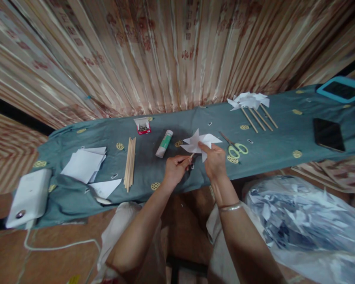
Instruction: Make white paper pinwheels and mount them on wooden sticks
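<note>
Here's the paper pinwheel [194, 146], over the cloth [266, 148], between both hands | left hand [175, 169] pinching its stick [192, 155], right hand [215, 158] gripping the paper near centre | looks feather-light, easily creased; stick seems stiff, safest hold | green-labelled tube [165, 143], red box [144, 131]: lettering unreadable from here

a black slab [329, 134], perhaps a phone, lies near a blue-framed device [344, 89].
</note>
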`<state>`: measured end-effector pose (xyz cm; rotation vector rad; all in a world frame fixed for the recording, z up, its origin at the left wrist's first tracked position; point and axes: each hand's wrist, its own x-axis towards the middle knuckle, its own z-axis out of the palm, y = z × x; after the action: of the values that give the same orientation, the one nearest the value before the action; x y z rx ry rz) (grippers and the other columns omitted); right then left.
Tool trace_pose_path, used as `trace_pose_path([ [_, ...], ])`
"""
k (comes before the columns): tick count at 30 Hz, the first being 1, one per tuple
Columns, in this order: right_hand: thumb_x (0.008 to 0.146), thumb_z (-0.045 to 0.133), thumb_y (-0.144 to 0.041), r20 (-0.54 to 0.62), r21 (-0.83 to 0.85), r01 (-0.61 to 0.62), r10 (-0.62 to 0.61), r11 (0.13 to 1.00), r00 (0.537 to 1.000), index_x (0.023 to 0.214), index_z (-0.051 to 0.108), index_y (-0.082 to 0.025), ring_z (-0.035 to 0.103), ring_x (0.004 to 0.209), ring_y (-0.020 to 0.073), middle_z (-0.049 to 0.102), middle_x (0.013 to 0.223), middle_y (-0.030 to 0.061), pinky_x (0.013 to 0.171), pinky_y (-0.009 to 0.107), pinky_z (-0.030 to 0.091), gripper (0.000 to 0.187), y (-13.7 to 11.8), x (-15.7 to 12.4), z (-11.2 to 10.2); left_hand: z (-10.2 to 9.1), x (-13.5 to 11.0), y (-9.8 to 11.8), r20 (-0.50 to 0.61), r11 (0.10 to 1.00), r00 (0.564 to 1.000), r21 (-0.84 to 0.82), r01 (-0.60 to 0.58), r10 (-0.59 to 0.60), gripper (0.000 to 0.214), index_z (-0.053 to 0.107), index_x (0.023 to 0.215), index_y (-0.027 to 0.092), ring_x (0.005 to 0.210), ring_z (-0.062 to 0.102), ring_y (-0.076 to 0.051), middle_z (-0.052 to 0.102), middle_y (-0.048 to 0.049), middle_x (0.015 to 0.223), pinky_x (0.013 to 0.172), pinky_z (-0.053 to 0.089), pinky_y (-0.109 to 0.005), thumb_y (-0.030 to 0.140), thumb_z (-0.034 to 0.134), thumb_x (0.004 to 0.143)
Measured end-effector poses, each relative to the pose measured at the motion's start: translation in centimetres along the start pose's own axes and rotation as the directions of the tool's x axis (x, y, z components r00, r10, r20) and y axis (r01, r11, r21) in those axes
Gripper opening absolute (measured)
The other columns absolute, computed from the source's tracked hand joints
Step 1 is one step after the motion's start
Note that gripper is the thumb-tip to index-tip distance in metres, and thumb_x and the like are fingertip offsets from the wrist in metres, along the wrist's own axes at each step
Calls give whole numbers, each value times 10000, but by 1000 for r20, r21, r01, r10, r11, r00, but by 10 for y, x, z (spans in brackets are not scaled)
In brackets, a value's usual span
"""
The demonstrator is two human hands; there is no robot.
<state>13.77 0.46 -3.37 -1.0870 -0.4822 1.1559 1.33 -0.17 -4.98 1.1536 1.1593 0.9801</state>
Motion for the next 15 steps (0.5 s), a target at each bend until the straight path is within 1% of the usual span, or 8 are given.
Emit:
trace_pose_path([
  [3, 597, 746, -211, 20, 157, -95, 93, 983, 995, 748, 686, -175, 684, 813, 194, 733, 782, 13, 863, 324, 525, 166, -4, -1, 4, 0, -2, 0, -15, 997, 998, 56, -54, 55, 174, 761, 744, 148, 467, 445, -81, 538, 19, 538, 430, 296, -199, 279, 652, 707],
  [6, 642, 687, -196, 93, 219, -212, 196, 953, 976, 747, 700, -183, 690, 873, 196, 746, 827, 26, 885, 313, 528, 107, -8, 0, 4, -1, -4, 3, -15, 989, 996, 117, -87, 89, 170, 765, 756, 161, 486, 465, -89, 551, 12, 556, 432, 300, -197, 279, 649, 722],
  [8, 662, 663, -196, 120, 232, -238, 215, 943, 969, 767, 710, -191, 689, 912, 196, 752, 861, 28, 883, 310, 534, 115, -9, 1, 4, -1, -5, 5, -20, 988, 996, 131, -83, 86, 167, 765, 762, 165, 490, 470, -92, 556, 11, 556, 435, 305, -198, 279, 650, 723],
  [10, 662, 672, -205, 104, 211, -207, 189, 955, 976, 770, 714, -190, 689, 910, 201, 754, 870, 31, 878, 320, 539, 117, -9, 0, 4, -1, -4, 5, -25, 992, 998, 110, -63, 66, 170, 763, 764, 162, 478, 461, -91, 548, 16, 538, 438, 309, -201, 283, 652, 720],
  [12, 635, 710, -207, 60, 174, -142, 134, 974, 989, 745, 707, -186, 688, 874, 206, 751, 842, 26, 872, 332, 538, 112, -7, -2, 4, 0, -3, 3, -17, 997, 999, 74, -32, 33, 180, 758, 759, 156, 455, 442, -86, 533, 25, 511, 441, 307, -205, 296, 652, 721],
  [15, 596, 772, -210, -4, 85, -14, 14, 996, 1000, 717, 688, -192, 674, 835, 191, 726, 787, -8, 843, 320, 530, 147, -3, -6, 5, 2, -3, -1, 3, 999, 1000, 36, 4, -4, 191, 747, 722, 148, 426, 415, -78, 505, 34, 474, 433, 292, -207, 319, 663, 718],
])
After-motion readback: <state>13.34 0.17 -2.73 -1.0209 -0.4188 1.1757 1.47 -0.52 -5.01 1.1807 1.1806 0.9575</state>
